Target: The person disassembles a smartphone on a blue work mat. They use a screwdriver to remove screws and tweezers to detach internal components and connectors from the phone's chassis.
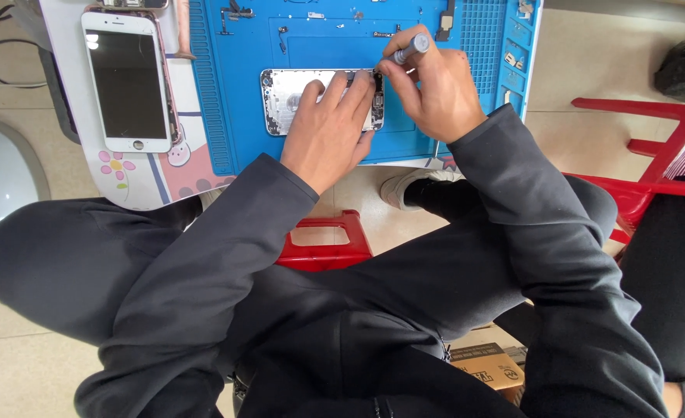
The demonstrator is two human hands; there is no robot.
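L hand (328, 131) lies flat, fingers spread, on opened silver phone shell (292, 99) on blue mat (226, 116). R hand (431, 93) pinches grey screwdriver (409, 48) at shell's end. White screen (128, 89) already off; internals partly out.

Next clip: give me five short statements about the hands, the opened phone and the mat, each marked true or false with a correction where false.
1. The left hand rests on the opened phone housing. True.
2. The right hand holds a grey screwdriver at the housing's right end. True.
3. The housing lies on a red mat. False: the mat is blue.
4. The white phone screen lies on the blue mat. False: it lies left of the mat, on a pale board.
5. A red stool shows below the table edge. True.
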